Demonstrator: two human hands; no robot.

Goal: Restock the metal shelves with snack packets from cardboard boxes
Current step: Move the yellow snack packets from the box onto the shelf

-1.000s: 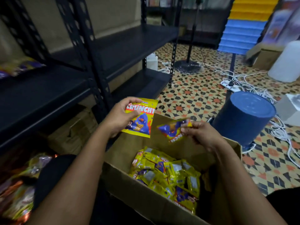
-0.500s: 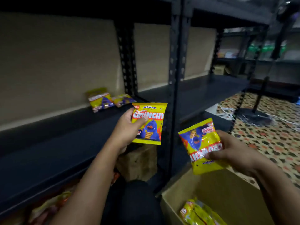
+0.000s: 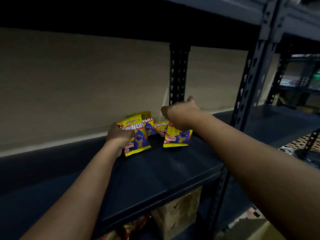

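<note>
Two yellow snack packets stand at the back of the dark metal shelf [image 3: 155,170], two more behind them against the wall. My left hand [image 3: 119,135] pinches the left packet [image 3: 138,137] by its edge. My right hand [image 3: 180,115] grips the top of the right packet [image 3: 176,137]. Cardboard box [image 3: 178,213] sits one level below.

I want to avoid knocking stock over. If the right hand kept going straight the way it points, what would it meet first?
Probably the beige back wall beside the black upright post; depth is unclear.
</note>
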